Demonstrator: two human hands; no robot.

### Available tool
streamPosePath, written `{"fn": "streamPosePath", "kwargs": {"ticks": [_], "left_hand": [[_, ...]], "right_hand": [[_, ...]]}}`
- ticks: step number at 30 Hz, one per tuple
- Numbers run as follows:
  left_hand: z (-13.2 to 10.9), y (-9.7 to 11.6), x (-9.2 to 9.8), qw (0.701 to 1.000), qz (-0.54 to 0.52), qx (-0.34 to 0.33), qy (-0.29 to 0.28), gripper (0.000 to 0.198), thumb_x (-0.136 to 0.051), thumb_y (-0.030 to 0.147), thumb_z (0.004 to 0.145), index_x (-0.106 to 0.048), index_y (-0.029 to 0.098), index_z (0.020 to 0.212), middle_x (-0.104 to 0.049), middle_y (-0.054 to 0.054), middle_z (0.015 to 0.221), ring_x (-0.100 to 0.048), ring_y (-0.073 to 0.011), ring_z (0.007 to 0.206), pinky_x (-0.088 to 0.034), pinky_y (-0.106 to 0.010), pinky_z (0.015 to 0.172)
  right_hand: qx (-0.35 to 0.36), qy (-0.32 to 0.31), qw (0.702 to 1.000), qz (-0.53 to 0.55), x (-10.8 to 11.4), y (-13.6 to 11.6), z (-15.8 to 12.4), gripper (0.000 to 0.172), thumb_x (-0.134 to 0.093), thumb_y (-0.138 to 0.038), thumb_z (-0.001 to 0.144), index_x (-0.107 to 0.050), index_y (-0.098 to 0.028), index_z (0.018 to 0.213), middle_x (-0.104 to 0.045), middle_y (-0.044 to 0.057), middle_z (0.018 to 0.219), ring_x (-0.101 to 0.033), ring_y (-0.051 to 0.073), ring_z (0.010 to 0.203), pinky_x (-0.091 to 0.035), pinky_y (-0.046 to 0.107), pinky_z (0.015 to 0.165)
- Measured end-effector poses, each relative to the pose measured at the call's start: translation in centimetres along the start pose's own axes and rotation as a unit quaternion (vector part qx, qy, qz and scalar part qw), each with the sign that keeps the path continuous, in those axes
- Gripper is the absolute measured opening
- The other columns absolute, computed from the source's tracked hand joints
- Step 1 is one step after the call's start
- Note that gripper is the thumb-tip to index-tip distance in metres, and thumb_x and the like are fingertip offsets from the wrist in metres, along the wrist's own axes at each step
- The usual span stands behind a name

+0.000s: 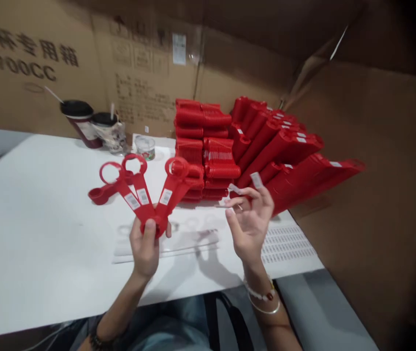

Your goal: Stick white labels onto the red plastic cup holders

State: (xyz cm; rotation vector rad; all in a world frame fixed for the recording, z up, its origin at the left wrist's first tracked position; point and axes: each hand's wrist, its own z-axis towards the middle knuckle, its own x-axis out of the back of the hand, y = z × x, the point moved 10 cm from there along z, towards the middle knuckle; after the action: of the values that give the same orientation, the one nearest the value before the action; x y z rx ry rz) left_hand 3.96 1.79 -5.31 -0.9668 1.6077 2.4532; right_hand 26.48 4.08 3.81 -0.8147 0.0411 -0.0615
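My left hand point(145, 251) is closed on a fan of several red plastic ring-ended pieces point(142, 197), thumb in front at their lower ends. White barcode labels are on the flat shafts of three of them. To the right, my right hand point(250, 222) is raised with its fingers apart. Small white labels point(256, 180) cling to its fingertips. Behind the fan, a loose red piece point(99, 196) with a rounded end lies on the white table point(47, 234). Whether the pieces are scoops or something else, I cannot tell.
Nested stacks of red pieces point(208, 146) stand at the back, and more labelled ones point(281, 141) lean right. Printed label sheets point(284, 243) lie near my right wrist. Two lidded cups point(84, 122) and a small clear tub point(144, 146) stand before cardboard walls point(149, 58).
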Motion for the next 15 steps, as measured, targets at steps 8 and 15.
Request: {"fn": "streamPosePath", "kwargs": {"ticks": [8, 15], "left_hand": [[7.0, 6.9, -4.9, 0.944, -0.227, 0.226, -0.085, 0.037, -0.029, 0.027, 0.098, -0.060, 0.011, 0.088, -0.061, -0.005, 0.076, -0.033, -0.0008, 0.036, -0.043, -0.022, 0.050], [7.3, 5.5, -4.4, 0.900, -0.315, 0.286, -0.095, 0.034, -0.029, 0.023, 0.098, -0.057, 0.009, 0.086, -0.056, -0.004, 0.081, -0.033, 0.0006, 0.038, -0.042, -0.019, 0.048]], "right_hand": [[0.028, 0.104, 0.986, 0.126, -5.8, -4.3, 4.5, 0.057, -0.059, -0.015, 0.087, -0.036, -0.038, 0.134, -0.035, 0.004, 0.138, -0.055, 0.017, 0.117, -0.051, 0.035, 0.095], [-0.035, 0.091, 0.982, 0.161, -7.5, -0.8, 4.7, 0.054, -0.059, -0.022, 0.089, -0.035, -0.036, 0.136, -0.035, 0.008, 0.143, -0.055, 0.020, 0.119, -0.050, 0.040, 0.097]]}}
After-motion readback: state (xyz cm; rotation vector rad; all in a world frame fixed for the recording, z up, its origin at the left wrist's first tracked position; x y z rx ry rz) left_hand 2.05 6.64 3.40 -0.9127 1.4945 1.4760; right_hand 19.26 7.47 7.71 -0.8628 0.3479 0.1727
